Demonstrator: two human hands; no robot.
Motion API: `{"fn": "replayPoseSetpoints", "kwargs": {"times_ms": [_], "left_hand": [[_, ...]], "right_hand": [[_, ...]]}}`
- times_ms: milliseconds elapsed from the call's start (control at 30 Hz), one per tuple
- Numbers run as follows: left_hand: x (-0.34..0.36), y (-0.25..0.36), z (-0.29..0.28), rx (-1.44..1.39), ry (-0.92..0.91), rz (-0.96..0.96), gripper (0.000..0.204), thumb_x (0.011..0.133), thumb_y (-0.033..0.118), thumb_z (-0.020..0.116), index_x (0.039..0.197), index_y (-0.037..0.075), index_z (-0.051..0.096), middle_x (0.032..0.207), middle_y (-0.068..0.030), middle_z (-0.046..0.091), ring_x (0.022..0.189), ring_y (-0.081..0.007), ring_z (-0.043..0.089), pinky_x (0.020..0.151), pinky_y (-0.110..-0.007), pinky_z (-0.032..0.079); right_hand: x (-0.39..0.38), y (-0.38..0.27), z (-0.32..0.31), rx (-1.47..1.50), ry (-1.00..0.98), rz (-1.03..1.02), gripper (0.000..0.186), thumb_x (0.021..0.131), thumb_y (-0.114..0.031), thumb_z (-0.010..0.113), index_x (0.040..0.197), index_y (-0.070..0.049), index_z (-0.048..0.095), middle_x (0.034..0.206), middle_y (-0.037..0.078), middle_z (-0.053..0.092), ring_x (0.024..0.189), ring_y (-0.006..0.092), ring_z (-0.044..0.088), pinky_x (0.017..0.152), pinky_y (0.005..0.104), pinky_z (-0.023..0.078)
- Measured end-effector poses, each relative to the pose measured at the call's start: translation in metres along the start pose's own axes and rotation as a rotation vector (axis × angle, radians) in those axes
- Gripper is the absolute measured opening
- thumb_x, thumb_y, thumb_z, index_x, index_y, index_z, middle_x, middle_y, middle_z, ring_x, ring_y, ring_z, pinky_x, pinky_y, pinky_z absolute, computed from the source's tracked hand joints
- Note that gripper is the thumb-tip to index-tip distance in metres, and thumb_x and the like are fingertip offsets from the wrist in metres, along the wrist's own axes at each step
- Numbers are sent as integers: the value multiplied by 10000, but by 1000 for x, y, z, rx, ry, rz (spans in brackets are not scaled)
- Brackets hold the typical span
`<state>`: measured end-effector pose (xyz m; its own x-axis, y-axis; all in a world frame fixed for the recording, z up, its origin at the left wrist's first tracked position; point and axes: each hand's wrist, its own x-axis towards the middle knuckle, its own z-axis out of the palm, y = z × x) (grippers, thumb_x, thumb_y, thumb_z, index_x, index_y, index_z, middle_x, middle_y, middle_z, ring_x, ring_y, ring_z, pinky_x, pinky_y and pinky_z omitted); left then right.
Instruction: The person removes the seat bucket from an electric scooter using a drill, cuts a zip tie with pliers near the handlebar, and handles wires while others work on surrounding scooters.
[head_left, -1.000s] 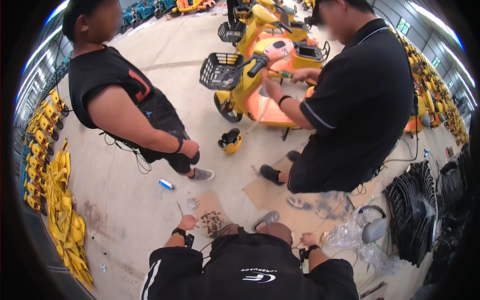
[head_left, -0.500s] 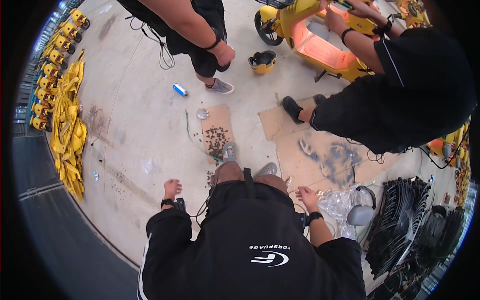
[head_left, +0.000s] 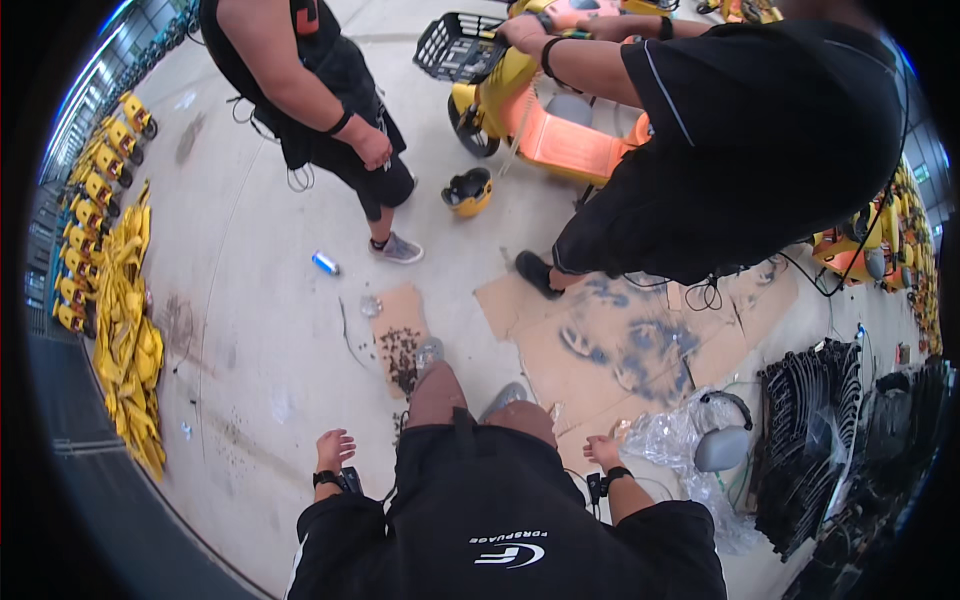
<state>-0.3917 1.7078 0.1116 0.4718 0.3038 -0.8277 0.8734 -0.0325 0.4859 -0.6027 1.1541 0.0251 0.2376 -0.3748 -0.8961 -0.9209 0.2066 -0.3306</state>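
Since the earlier frame the view had tipped back up: the yellow scooter and both co-workers sat fuller in frame, and the wearer's hands had barely shifted at the hips.

Left hand hung open, fingers loosely spread, holding nothing; a dark wristband sat at the wrist. Right hand was likewise empty and slack, with a black strap at the wrist. Nearest to it lay the crumpled clear plastic sheet, just beside, with a grey mirror-like part on it.

Ahead of the wearer's feet, a cardboard scrap carried a pile of small dark fasteners. A wider stained cardboard sheet lay right of it.

Judgement: any reach should go down steadily, feet kept off the fastener pile so it does not scatter.

Room: open concrete lay to the left, bounded by stacked yellow panels. Black parts and cables crowded the right. A blue can and a yellow helmet lay farther out, near the co-workers at the scooter.
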Motion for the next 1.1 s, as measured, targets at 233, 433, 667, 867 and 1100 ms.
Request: {"fn": "replayPoseSetpoints", "kwargs": {"times_ms": [233,433,667,867,1100], "left_hand": [[25,75,56,251,-177,144,259,796,188,442,956,-8,500,765,-138,576,619,-222,577,533,-313,486],[94,148,115,350,-271,177,226,785,157,453,929,-5,519,752,-134,583,582,-214,575,515,-308,482],[162,243,167,265,-416,237,149,769,105,514,873,0,533,647,-113,571,493,-186,558,405,-279,453],[199,287,183,454,-320,153,139,763,121,525,842,8,545,649,-115,568,468,-187,549,391,-277,449],[201,299,233,399,-411,213,94,764,79,488,821,20,534,624,-104,552,455,-161,530,365,-265,426]], "right_hand": [[5,-111,31,177,-19,-311,242,836,-187,430,949,-17,560,777,95,605,633,148,578,530,243,455],[8,-128,58,262,-34,-360,221,831,-179,452,924,-14,566,749,105,602,611,156,578,520,251,464],[8,-158,77,211,79,-68,214,814,-186,464,906,-29,576,740,108,603,582,157,576,496,270,461],[6,-195,102,361,100,-206,228,816,-154,442,937,-5,565,759,105,606,597,174,580,525,272,465],[4,-185,89,277,65,-101,228,809,-152,460,937,6,563,772,109,607,630,184,592,525,281,470]]}}
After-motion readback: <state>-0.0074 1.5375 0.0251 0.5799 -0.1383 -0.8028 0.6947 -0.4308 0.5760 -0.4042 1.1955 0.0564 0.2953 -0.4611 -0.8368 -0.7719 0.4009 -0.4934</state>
